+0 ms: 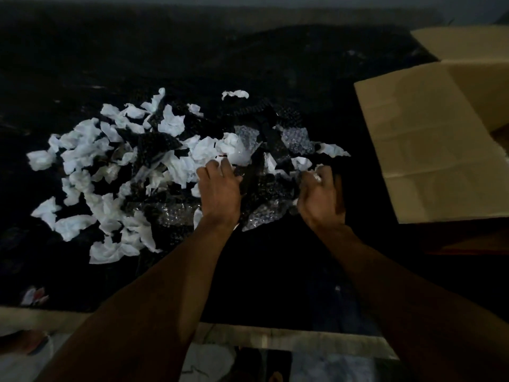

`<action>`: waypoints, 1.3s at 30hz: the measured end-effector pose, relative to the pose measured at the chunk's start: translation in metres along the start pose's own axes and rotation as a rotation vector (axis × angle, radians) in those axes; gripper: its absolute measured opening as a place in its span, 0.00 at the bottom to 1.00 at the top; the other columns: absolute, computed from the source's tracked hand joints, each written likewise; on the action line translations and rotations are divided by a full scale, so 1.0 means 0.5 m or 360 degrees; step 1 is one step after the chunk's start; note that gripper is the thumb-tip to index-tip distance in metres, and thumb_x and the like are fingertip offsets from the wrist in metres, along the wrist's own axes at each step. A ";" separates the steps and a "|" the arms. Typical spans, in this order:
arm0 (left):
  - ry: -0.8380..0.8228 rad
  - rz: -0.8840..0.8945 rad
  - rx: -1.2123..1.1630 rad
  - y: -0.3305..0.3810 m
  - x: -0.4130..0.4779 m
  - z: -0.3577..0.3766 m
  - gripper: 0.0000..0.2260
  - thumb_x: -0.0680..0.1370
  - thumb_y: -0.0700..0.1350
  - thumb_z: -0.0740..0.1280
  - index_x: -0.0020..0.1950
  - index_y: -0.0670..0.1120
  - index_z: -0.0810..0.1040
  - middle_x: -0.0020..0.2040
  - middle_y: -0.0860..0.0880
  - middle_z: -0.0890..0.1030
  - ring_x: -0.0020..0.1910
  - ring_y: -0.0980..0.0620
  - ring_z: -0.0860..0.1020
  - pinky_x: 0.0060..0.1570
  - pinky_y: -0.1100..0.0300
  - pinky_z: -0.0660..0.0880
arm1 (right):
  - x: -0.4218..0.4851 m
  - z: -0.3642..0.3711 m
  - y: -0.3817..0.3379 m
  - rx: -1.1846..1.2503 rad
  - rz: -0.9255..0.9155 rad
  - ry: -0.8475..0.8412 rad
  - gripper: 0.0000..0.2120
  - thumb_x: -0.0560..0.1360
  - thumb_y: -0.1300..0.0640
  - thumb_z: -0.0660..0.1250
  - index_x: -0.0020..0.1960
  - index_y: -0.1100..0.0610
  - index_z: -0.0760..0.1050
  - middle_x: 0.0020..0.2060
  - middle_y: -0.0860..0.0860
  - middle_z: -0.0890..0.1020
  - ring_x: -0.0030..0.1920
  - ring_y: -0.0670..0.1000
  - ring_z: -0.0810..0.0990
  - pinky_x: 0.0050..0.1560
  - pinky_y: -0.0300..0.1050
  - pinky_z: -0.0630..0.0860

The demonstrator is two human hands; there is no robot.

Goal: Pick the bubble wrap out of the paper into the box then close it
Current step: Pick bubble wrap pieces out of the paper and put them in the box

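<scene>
Nearest you, your left hand (219,186) reaches forward with its fingers fairly straight, the tips resting on the pile at the near edge of a glossy clear scrap. Your right hand (321,194) is curled, its fingers closed round a pale scrap (316,176); in this dim light you cannot tell whether that is wrap or paper. The bubble wrap (261,216) lies between your two hands and just ahead of them, with more clear pieces (296,142) a little farther on and dark dotted ones mixed through the middle. These scraps are ragged and crumpled, so none shows a real long axis or points any way; the heap as a whole spreads left to right. The white paper (82,161) crowds the left side, well away from your right hand. Farther off to the right stands the box (484,75), its big flap (424,139) folded open toward the pile, long edge running near to far. Your right hand is the nearer one to it, so judge the carry as a short sweep rightward over that flap.
</scene>
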State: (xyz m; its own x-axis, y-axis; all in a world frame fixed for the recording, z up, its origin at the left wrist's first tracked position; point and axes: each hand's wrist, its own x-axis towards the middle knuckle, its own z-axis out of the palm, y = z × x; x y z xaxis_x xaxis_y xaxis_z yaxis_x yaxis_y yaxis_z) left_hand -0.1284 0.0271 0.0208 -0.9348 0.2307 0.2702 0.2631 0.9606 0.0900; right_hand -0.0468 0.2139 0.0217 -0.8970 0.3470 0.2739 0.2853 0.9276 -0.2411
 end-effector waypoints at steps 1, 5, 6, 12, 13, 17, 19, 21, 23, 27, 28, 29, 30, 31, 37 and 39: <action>-0.0068 -0.0013 0.0015 -0.007 -0.004 0.013 0.21 0.77 0.49 0.68 0.62 0.34 0.73 0.50 0.35 0.78 0.50 0.37 0.75 0.52 0.46 0.69 | -0.010 0.014 0.001 -0.0076 -0.0006 -0.0046 0.17 0.74 0.50 0.55 0.58 0.51 0.75 0.60 0.57 0.73 0.53 0.62 0.74 0.50 0.52 0.73; -0.0166 0.0033 0.0051 -0.013 -0.016 0.044 0.23 0.80 0.56 0.57 0.60 0.37 0.73 0.47 0.37 0.79 0.47 0.39 0.75 0.51 0.48 0.69 | -0.030 0.044 0.007 -0.0080 -0.0030 0.0061 0.23 0.74 0.40 0.58 0.60 0.54 0.74 0.67 0.58 0.71 0.59 0.60 0.72 0.56 0.51 0.67; -0.0193 0.0017 0.0018 -0.012 -0.018 0.047 0.24 0.79 0.58 0.54 0.57 0.39 0.74 0.48 0.37 0.78 0.49 0.38 0.73 0.51 0.47 0.68 | -0.030 0.047 0.006 -0.0081 -0.0089 0.0068 0.22 0.74 0.40 0.60 0.59 0.55 0.73 0.67 0.59 0.71 0.60 0.60 0.71 0.58 0.51 0.66; -0.0077 -0.0012 -0.0445 -0.003 -0.019 0.058 0.14 0.77 0.52 0.67 0.50 0.42 0.72 0.64 0.35 0.70 0.64 0.36 0.68 0.60 0.43 0.67 | -0.007 0.078 0.001 0.0439 0.0108 -0.0127 0.15 0.70 0.56 0.71 0.53 0.63 0.78 0.56 0.60 0.77 0.58 0.61 0.73 0.59 0.54 0.71; -0.0093 0.0012 -0.0600 -0.001 -0.016 0.059 0.12 0.76 0.48 0.68 0.51 0.41 0.72 0.61 0.36 0.73 0.63 0.36 0.70 0.60 0.44 0.69 | -0.001 0.080 0.002 0.0442 0.0137 -0.0159 0.15 0.68 0.59 0.73 0.52 0.64 0.78 0.54 0.60 0.78 0.56 0.61 0.75 0.57 0.53 0.71; -0.0225 -0.0169 -0.0938 0.013 0.000 0.045 0.21 0.76 0.43 0.69 0.66 0.40 0.67 0.58 0.39 0.77 0.59 0.40 0.74 0.57 0.49 0.72 | 0.028 0.057 0.001 0.0561 0.0215 -0.0201 0.11 0.69 0.59 0.72 0.50 0.58 0.75 0.45 0.58 0.78 0.47 0.59 0.76 0.48 0.51 0.72; -0.0254 -0.0225 -0.0948 0.011 0.017 0.034 0.23 0.76 0.46 0.69 0.68 0.39 0.68 0.59 0.37 0.77 0.60 0.38 0.74 0.59 0.48 0.71 | 0.041 0.037 0.005 0.0867 0.0290 -0.0205 0.10 0.74 0.58 0.68 0.53 0.55 0.72 0.42 0.52 0.78 0.42 0.49 0.77 0.43 0.45 0.74; -0.0237 -0.0290 -0.0953 0.007 0.038 0.012 0.22 0.78 0.52 0.66 0.66 0.39 0.71 0.56 0.36 0.79 0.57 0.37 0.76 0.56 0.48 0.72 | 0.050 0.014 0.009 0.1042 0.0335 -0.0182 0.09 0.77 0.55 0.67 0.56 0.53 0.72 0.43 0.48 0.79 0.42 0.43 0.78 0.43 0.39 0.74; -0.0129 -0.0329 -0.0947 0.005 0.058 -0.017 0.23 0.81 0.58 0.58 0.62 0.41 0.76 0.52 0.38 0.81 0.53 0.38 0.79 0.51 0.49 0.74 | 0.058 -0.002 0.010 0.1088 0.0422 -0.0072 0.13 0.76 0.47 0.66 0.56 0.52 0.73 0.47 0.51 0.81 0.49 0.47 0.79 0.52 0.42 0.74; 0.0085 -0.0371 -0.1032 0.001 0.114 -0.077 0.23 0.78 0.60 0.60 0.50 0.40 0.79 0.44 0.38 0.81 0.45 0.39 0.78 0.44 0.53 0.72 | 0.095 -0.065 -0.028 0.1002 0.0675 0.0212 0.21 0.72 0.41 0.70 0.55 0.56 0.79 0.48 0.55 0.83 0.51 0.55 0.81 0.54 0.48 0.76; 0.0102 -0.0371 -0.1042 -0.001 0.134 -0.091 0.19 0.76 0.56 0.65 0.48 0.39 0.78 0.44 0.38 0.80 0.46 0.38 0.77 0.44 0.52 0.72 | 0.109 -0.087 -0.041 0.0905 0.0664 0.0263 0.22 0.71 0.38 0.69 0.52 0.55 0.79 0.46 0.55 0.83 0.49 0.56 0.81 0.50 0.50 0.77; 0.0110 -0.0351 -0.1052 -0.002 0.151 -0.106 0.15 0.74 0.51 0.68 0.48 0.38 0.77 0.46 0.37 0.78 0.47 0.38 0.76 0.45 0.52 0.71 | 0.126 -0.107 -0.050 0.0851 0.0625 0.0325 0.23 0.71 0.36 0.68 0.50 0.55 0.78 0.44 0.56 0.83 0.47 0.58 0.81 0.47 0.50 0.77; 0.0102 -0.0316 -0.1074 -0.001 0.167 -0.123 0.12 0.72 0.46 0.70 0.47 0.38 0.76 0.47 0.37 0.77 0.48 0.38 0.75 0.47 0.53 0.70 | 0.143 -0.126 -0.060 0.0837 0.0595 0.0362 0.23 0.70 0.35 0.68 0.48 0.55 0.77 0.43 0.55 0.82 0.46 0.58 0.80 0.45 0.50 0.77; 0.0102 -0.0275 -0.1102 0.002 0.179 -0.140 0.10 0.71 0.42 0.70 0.47 0.38 0.75 0.49 0.37 0.75 0.50 0.41 0.73 0.50 0.56 0.69 | 0.162 -0.142 -0.069 0.0851 0.0560 0.0380 0.21 0.70 0.35 0.69 0.46 0.53 0.76 0.41 0.54 0.82 0.45 0.57 0.80 0.44 0.49 0.76; 0.0100 -0.0106 -0.1610 0.024 0.236 -0.261 0.11 0.73 0.32 0.63 0.44 0.49 0.71 0.44 0.44 0.79 0.41 0.46 0.79 0.38 0.55 0.79 | 0.266 -0.256 -0.111 0.0926 0.0411 0.0387 0.18 0.68 0.37 0.71 0.46 0.50 0.74 0.43 0.51 0.80 0.45 0.52 0.79 0.45 0.46 0.76; 0.0075 -0.0052 -0.1698 0.034 0.254 -0.300 0.11 0.76 0.36 0.63 0.50 0.53 0.73 0.44 0.48 0.81 0.38 0.50 0.80 0.37 0.59 0.79 | 0.287 -0.298 -0.119 0.0844 0.0331 0.0414 0.19 0.69 0.38 0.72 0.50 0.51 0.75 0.46 0.52 0.79 0.48 0.52 0.77 0.45 0.43 0.72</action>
State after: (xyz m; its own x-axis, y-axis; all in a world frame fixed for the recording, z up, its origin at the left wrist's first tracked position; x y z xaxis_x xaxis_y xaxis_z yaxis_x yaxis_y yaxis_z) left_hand -0.2067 0.0492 0.2003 -0.9409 0.1795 0.2872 0.3325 0.3286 0.8840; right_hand -0.1420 0.2293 0.2142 -0.7103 0.5969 0.3732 0.1787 0.6657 -0.7245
